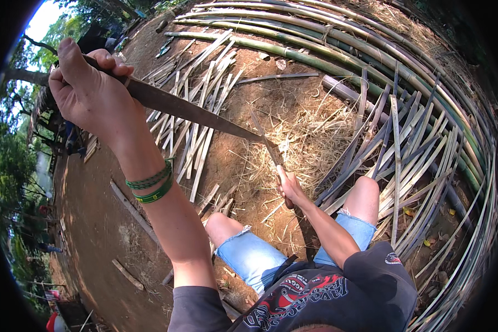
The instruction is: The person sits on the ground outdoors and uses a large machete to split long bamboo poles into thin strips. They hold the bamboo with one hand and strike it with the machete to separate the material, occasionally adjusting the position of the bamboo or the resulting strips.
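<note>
My left hand (pixel 91 91) is raised high at the upper left, its fingers wrapped round one end of a long, flat dark-brown bamboo strip (pixel 188 108). The strip slants down to the right, and its far end meets the knife (pixel 271 148) in front of my knees. My right hand (pixel 292 187) grips that knife low down, between and ahead of my knees. Its blade points up and away, crossing the strip's far end; whether the edge touches the strip I cannot tell. Below them lies a heap of thin curled shavings (pixel 299 146) on the dirt.
Split bamboo slats (pixel 207 99) lie loosely at the upper left. More strips (pixel 406 152) are piled beside my right knee. Long bamboo poles (pixel 315 41) curve along the far and right side. Short wood pieces (pixel 133 210) lie on the ground (pixel 94 221) at left.
</note>
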`<state>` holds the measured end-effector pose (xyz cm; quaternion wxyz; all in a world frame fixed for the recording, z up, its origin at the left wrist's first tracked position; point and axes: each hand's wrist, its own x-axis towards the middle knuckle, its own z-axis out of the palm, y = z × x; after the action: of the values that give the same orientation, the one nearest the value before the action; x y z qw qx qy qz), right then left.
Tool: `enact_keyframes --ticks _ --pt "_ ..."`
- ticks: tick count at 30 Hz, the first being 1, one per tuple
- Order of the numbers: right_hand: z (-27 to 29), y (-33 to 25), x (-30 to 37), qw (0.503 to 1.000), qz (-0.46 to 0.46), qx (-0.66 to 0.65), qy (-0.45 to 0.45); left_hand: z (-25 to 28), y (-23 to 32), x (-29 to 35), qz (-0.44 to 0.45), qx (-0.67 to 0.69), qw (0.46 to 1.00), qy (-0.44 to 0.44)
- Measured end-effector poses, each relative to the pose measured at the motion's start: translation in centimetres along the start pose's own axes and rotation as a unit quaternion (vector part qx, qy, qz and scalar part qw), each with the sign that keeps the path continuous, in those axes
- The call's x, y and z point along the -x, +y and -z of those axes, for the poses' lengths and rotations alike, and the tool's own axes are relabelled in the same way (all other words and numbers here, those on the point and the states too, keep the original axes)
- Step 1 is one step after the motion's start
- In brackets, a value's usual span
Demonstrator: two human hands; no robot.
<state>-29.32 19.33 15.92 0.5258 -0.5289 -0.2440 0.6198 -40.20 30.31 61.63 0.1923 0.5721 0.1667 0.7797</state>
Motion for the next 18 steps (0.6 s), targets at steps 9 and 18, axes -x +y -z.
enact_keyframes --ticks 9,18 --pt "3.2 -1.0 -4.1 0.998 -0.040 0.041 0.036 -0.9 -0.2 -0.4 -0.008 -0.003 1.000 0.000" --pt "0.6 -5.2 -4.0 0.981 0.185 0.046 0.027 -0.4 -0.8 -0.8 0.009 -0.030 0.999 0.032"
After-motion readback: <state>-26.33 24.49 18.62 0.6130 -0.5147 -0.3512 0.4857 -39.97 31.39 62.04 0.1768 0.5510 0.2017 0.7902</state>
